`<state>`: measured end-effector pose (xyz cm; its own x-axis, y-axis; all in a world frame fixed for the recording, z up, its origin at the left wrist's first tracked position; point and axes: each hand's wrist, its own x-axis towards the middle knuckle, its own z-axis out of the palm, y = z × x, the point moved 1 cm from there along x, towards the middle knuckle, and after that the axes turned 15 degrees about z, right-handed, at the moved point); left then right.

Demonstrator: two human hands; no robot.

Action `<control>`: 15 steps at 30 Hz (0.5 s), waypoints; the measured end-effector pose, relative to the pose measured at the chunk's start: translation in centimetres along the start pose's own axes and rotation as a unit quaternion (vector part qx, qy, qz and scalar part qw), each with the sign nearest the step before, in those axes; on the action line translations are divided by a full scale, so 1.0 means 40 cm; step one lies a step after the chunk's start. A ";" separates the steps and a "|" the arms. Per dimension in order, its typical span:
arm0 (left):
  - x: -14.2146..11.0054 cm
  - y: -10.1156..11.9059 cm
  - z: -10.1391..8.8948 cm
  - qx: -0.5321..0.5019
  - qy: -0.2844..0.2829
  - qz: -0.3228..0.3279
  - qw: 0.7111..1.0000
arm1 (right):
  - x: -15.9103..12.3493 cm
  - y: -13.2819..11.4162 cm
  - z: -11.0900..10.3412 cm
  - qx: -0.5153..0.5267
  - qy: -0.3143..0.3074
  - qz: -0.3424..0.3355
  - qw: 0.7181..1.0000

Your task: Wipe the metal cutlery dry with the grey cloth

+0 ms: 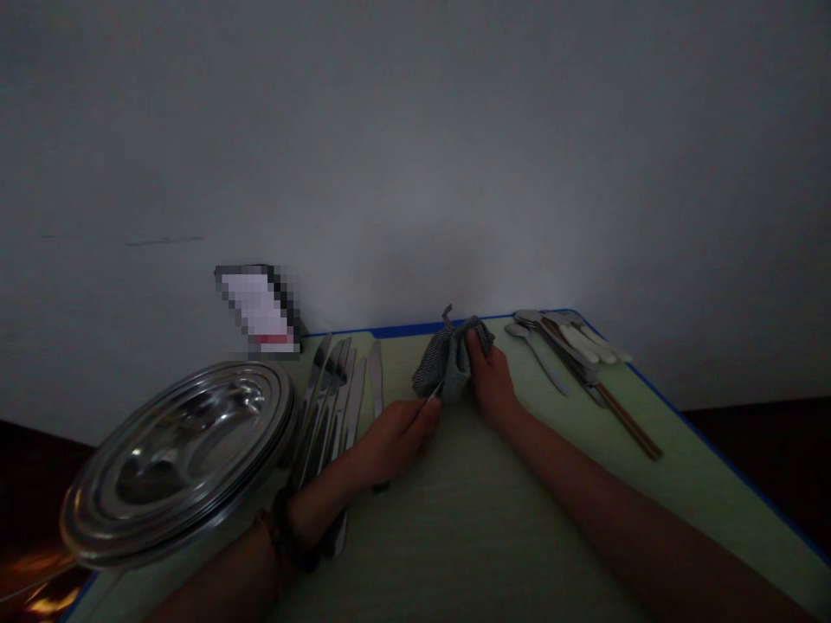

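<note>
Thin metal utensil point(435, 392) is pinched in L grip point(399, 433), far end hidden by grey cloth point(432, 359) bunched in R grip point(492, 381); type can't be told. If cloth slips, utensil may be dropped or, if edged, a cut caused. Cutlery row point(354, 400), left of L grip, is crossed by L forearm point(331, 489), so could be nudged; plate stack point(188, 450) is set farther left. Chopsticks point(629, 424) & spoon point(538, 359) are laid right of R grip.

Glossy metal plates point(188, 437), matt woven cloth point(430, 362).

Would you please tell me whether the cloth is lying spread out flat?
No, the cloth is bunched up in the right hand.
</note>
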<state>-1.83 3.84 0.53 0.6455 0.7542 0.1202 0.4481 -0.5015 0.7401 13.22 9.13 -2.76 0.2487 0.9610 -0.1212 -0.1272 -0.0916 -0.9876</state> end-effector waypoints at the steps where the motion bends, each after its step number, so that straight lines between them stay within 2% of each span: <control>1: 0.000 -0.003 0.000 -0.010 0.004 0.000 1.000 | 0.001 0.004 0.003 0.015 -0.013 0.017 1.000; 6: 0.003 -0.020 0.005 -0.014 0.011 0.008 1.000 | -0.014 0.023 0.036 0.153 -0.095 0.102 0.978; 9: 0.005 -0.025 0.007 -0.006 0.017 0.006 1.000 | -0.026 0.025 0.050 0.183 -0.131 0.134 0.965; 12: 0.001 -0.024 0.005 -0.017 0.016 0.002 1.000 | -0.026 0.020 0.049 0.186 -0.143 0.135 0.963; 15: -0.008 -0.018 0.000 -0.074 -0.003 0.022 0.997 | -0.016 0.017 0.043 0.206 -0.132 0.131 0.961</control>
<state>-2.35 3.95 -0.04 0.6657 0.7308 0.1509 0.3245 -0.4656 0.8234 11.34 8.91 -3.18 -0.0889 0.9567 -0.2772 -0.5342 -0.2807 -0.7974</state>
